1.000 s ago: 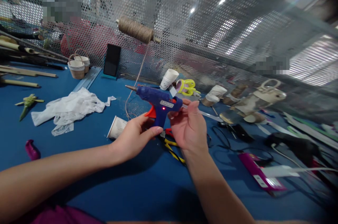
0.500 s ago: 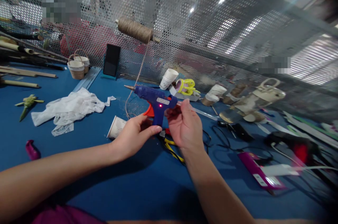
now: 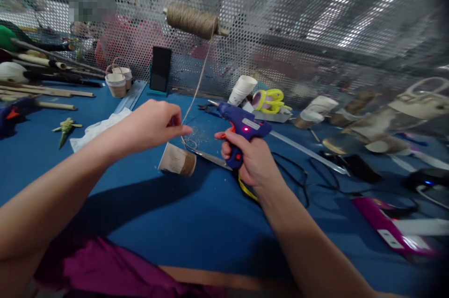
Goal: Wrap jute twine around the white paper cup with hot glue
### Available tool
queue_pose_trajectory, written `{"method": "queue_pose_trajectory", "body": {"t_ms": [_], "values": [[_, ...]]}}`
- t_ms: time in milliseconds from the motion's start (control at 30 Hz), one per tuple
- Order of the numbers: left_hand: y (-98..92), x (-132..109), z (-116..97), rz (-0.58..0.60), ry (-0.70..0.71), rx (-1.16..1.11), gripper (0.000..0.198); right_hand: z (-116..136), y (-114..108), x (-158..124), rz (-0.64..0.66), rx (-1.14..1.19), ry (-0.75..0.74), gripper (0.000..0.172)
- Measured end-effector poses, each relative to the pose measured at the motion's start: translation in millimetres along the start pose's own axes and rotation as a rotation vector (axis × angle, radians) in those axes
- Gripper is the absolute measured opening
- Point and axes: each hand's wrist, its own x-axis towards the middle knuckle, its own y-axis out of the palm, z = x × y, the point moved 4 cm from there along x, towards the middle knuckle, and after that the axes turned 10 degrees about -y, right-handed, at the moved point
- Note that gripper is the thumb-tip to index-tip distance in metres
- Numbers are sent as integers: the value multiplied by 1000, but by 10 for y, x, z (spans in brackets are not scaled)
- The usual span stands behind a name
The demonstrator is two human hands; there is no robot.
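My right hand (image 3: pixel 256 157) grips a blue hot glue gun (image 3: pixel 242 120) by its handle, index finger by the orange trigger. The red light is lit, the nozzle points up-left, and a long clear glue stick (image 3: pixel 308 152) sticks out of the back. My left hand (image 3: pixel 157 120) is closed with the thumb reaching forward, beside the hanging twine (image 3: pixel 200 80); anything in its fingers is hidden. Just below it a white paper cup (image 3: pixel 171 158) lies on its side, its base wrapped in brown twine. Scissors (image 3: pixel 213 159) lie between cup and glue gun.
A twine spool (image 3: pixel 191 19) hangs on the perforated metal screen. Behind stand a phone (image 3: pixel 160 69), small basket cups (image 3: pixel 116 83), stacked paper cups (image 3: pixel 242 90) and yellow-handled scissors (image 3: pixel 271 101). To the right are black cables (image 3: pixel 294 171), a purple power strip (image 3: pixel 389 225) and a clear jug (image 3: pixel 379 115).
The glue gun has passed from my left hand into my right and moved right. My left hand has let go and shifted up-left, above the cup. The view has turned slightly left.
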Motion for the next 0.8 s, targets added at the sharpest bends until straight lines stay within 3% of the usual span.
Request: {"method": "queue_pose_trajectory", "body": {"t_ms": [133,233,500,800], "values": [[204,60,163,183,-14,163,41,-131,91,-66,-5,12,104,24],[432,138,228,348,-82,54,52,-194,144,-97,42,0,113,23],[608,270,315,457,-96,-332,47,-318,40,-20,48,-166,109,24],[643,295,359,526,-110,-496,46,-489,-430,440,-56,-570,141,15]]}}
